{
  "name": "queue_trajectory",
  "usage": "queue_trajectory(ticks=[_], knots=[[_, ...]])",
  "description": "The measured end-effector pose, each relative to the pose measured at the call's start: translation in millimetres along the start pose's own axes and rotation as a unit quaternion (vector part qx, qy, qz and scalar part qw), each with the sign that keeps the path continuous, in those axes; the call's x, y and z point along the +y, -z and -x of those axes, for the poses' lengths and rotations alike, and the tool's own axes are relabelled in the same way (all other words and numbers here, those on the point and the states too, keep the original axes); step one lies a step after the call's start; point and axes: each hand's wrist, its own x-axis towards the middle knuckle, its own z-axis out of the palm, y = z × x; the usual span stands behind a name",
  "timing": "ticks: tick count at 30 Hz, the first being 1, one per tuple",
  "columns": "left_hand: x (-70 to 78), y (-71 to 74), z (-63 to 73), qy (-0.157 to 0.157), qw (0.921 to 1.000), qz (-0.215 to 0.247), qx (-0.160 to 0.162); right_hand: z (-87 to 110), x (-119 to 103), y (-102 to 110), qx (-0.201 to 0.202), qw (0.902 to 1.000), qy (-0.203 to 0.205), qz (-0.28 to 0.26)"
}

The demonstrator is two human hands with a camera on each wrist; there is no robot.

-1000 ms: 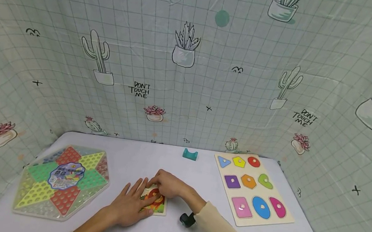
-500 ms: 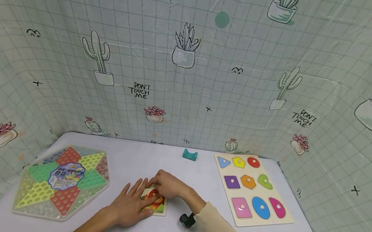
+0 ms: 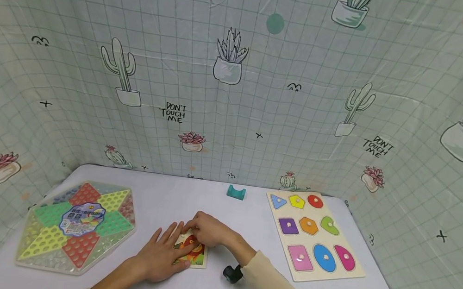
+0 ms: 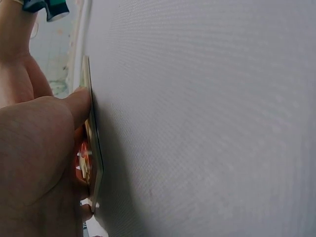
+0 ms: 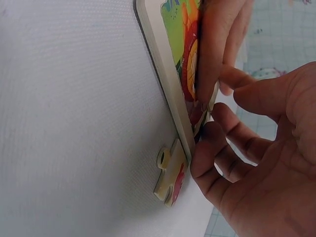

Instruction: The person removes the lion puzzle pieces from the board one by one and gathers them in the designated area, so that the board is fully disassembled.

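A small wooden jigsaw puzzle [image 3: 199, 261] with a red, orange and green picture lies on the table between the hands. My left hand [image 3: 158, 257] rests over its left part, fingers spread and fairly straight. In the left wrist view, the left thumb [image 4: 78, 104] lies on the board's near edge. My right hand [image 3: 211, 231] is at the far edge, its curled fingertips gripping the puzzle's corner. The right wrist view shows a dark gap in the picture beside those fingertips. A loose puzzle piece [image 5: 171, 173] lies right by the board's edge there.
A hexagonal Chinese checkers set [image 3: 117, 245] in clear plastic lies on the left. On the right is a shape board [image 3: 327, 237] with knobbed pieces. A teal bracket-like block [image 3: 236, 192] stands at the back. A black device [image 3: 232, 274] sits by the right sleeve.
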Motion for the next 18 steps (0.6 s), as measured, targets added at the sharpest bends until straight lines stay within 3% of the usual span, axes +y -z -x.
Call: queue_trajectory(ticks=[18], knots=[[-1.3, -1.5, -0.8, 0.005, 1.0000, -0.002, -0.001, 3.4, -2.7, 2.0, 0.010, 0.9999, -0.007, 0.000]])
